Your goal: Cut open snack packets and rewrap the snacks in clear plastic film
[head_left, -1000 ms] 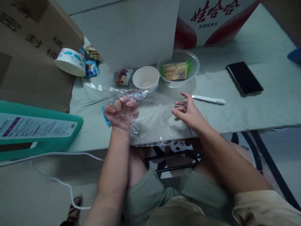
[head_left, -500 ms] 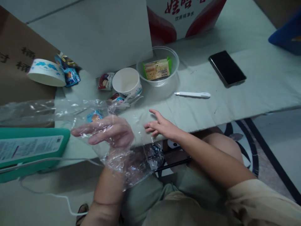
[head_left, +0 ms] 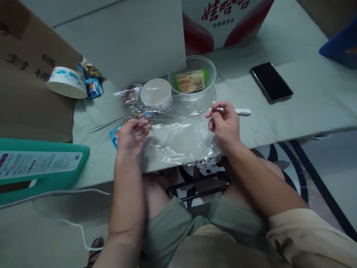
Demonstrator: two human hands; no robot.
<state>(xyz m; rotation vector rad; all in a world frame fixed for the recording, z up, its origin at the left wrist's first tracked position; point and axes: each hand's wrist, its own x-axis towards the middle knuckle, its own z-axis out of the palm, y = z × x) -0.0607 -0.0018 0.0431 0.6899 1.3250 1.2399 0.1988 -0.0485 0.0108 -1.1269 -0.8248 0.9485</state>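
Observation:
A clear plastic bag [head_left: 181, 143] stretches between my two hands above the table's near edge. My left hand [head_left: 133, 134] pinches it at its left side, fingers curled. At the bag's right side, my right hand [head_left: 226, 124] grips the film between thumb and fingers, partly covering a white utility knife [head_left: 244, 111]. Just beyond the bag stand a paper cup [head_left: 156, 93] and a clear plastic bowl [head_left: 210, 76] with a packaged snack [head_left: 191, 80] in it. A blue packet [head_left: 114, 136] lies beside my left hand, partly hidden by it.
A teal plastic case [head_left: 69, 163] with a label is at the left, near a white cable [head_left: 83, 191]. Another paper cup [head_left: 67, 83] lies tipped by a cardboard box [head_left: 36, 96], next to small packets [head_left: 94, 87]. A phone [head_left: 272, 82] rests at the right. Boxes stand behind.
The bag was draped over my left hand and forearm; now it is off and spread between both hands. My right hand has moved up and right and closed on it.

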